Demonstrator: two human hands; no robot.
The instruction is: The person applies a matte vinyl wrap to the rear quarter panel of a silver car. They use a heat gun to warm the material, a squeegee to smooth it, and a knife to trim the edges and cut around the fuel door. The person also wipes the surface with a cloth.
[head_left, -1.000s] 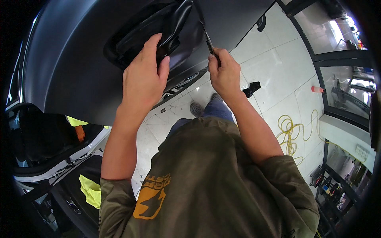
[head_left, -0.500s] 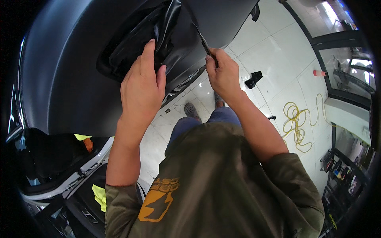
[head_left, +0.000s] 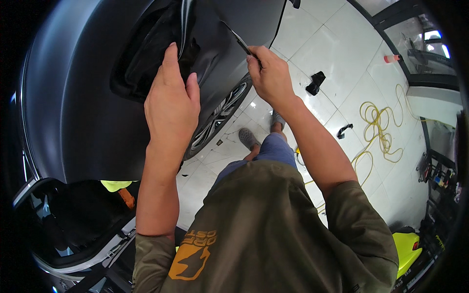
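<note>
A car's body panel (head_left: 88,107) in matte dark grey fills the upper left. Set into it is a glossy black oval area (head_left: 141,63), with a loose flap of black film (head_left: 186,22) standing up at its right side. My left hand (head_left: 171,115) lies over the lower edge of this area, index finger and thumb apart, the fingertip close beside the flap; whether it touches is unclear. Between the thumb and fingers of my right hand (head_left: 272,78) is a slim cutter knife (head_left: 238,39), its tip pointing up and left at the panel right of the flap.
Below the panel shows a spoked wheel (head_left: 222,115). On the tiled floor lie black scraps (head_left: 316,83), a coiled yellow hose (head_left: 383,134) and a pinkish-red container (head_left: 391,58) by the glass frame. An open car interior (head_left: 78,219) is at lower left.
The view has shifted, bringing more of the wheel into sight. Both hands appear slightly farther left and up, with the knife still in my right hand. The flap looks narrower and more upright.
</note>
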